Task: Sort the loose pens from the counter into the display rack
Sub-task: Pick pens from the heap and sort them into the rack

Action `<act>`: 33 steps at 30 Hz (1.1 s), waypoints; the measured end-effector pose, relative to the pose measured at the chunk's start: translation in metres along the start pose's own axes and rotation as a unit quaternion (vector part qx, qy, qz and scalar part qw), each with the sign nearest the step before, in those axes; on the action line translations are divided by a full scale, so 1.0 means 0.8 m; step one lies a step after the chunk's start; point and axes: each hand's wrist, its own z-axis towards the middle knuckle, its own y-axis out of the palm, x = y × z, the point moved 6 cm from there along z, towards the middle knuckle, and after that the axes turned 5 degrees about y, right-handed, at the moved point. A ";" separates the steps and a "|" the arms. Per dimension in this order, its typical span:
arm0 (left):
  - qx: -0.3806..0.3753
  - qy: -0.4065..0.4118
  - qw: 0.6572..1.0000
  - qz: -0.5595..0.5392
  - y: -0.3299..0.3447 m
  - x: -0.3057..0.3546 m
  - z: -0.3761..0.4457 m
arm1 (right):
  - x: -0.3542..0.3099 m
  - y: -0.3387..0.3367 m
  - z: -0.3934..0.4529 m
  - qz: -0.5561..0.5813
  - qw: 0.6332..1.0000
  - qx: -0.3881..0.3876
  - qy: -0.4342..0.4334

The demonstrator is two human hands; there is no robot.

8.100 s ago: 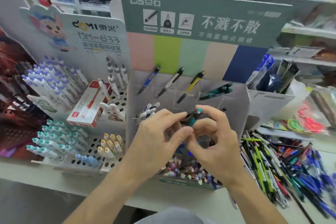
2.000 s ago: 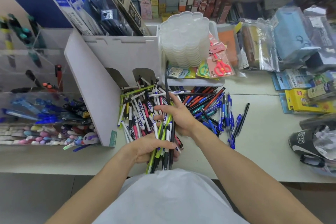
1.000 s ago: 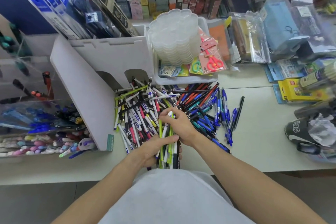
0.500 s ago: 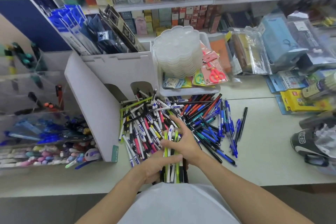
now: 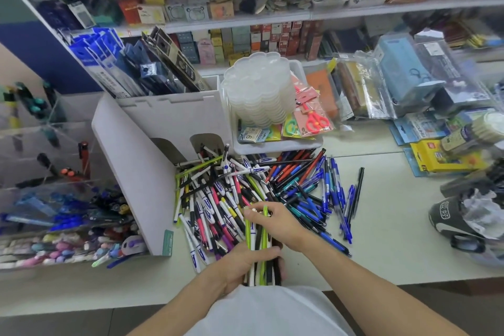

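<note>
At far left the clear acrylic display rack (image 5: pixel 49 172) holds blue, black and pastel pens in tiers, too many to count. One white cardboard divider stand (image 5: pixel 136 177) stands just beside it. One sprawling heap of loose multicoloured pens (image 5: pixel 272 188) lies on the pale counter (image 5: pixel 395 226), uncountable. The left hand (image 5: pixel 245 262) curls tightly round one bundle of lime, white and black pens (image 5: pixel 259 243). The right hand (image 5: pixel 275 219) pinches the bundle's upper ends. One white tray (image 5: pixel 272 144) sits behind.
</note>
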 end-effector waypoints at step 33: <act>-0.042 0.118 0.988 0.089 0.002 0.080 -0.048 | -0.184 -0.030 -0.024 -0.245 0.949 -0.153 -0.126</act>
